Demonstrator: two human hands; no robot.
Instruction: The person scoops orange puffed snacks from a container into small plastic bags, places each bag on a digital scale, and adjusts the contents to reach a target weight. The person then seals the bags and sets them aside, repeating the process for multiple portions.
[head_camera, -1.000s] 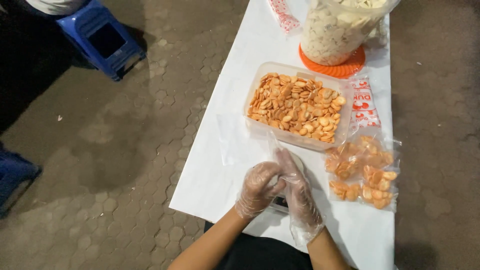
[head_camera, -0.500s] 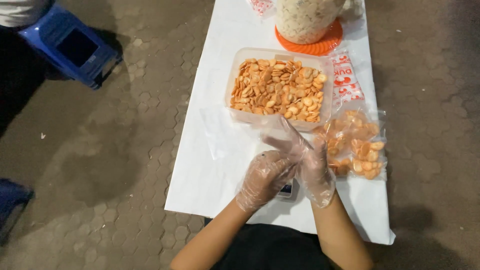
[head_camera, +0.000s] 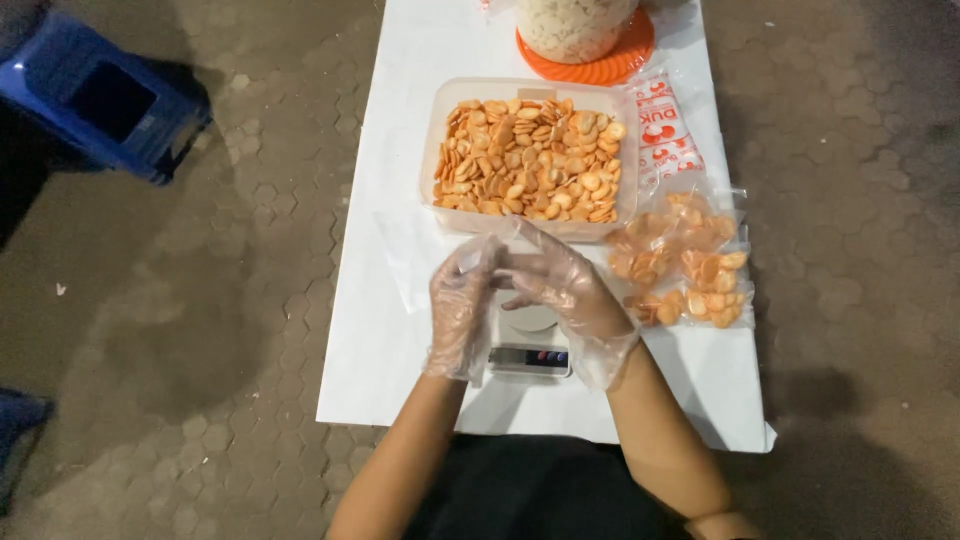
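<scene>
My left hand (head_camera: 462, 312) and my right hand (head_camera: 570, 300), both in thin clear gloves, meet above a small digital scale (head_camera: 530, 358). Their fingertips pinch a small clear plastic bag (head_camera: 500, 252), which is hard to make out against the gloves. Just beyond the hands stands a clear rectangular tub (head_camera: 432, 150) full of small round orange crackers (head_camera: 530, 160). To the right of my right hand lie several small sealed bags of the same crackers (head_camera: 690, 270).
All this rests on a narrow white table (head_camera: 385, 370). A pile of flat clear bags (head_camera: 405, 255) lies left of the hands. A large jar (head_camera: 575, 25) on an orange lid (head_camera: 632, 55) and red-and-white packets (head_camera: 665, 135) are at the far end. A blue stool (head_camera: 100, 95) stands on the paved ground.
My hands have lifted off the table toward the tub and now work the clear bag between the fingertips. The view has shifted nearer to the table.
</scene>
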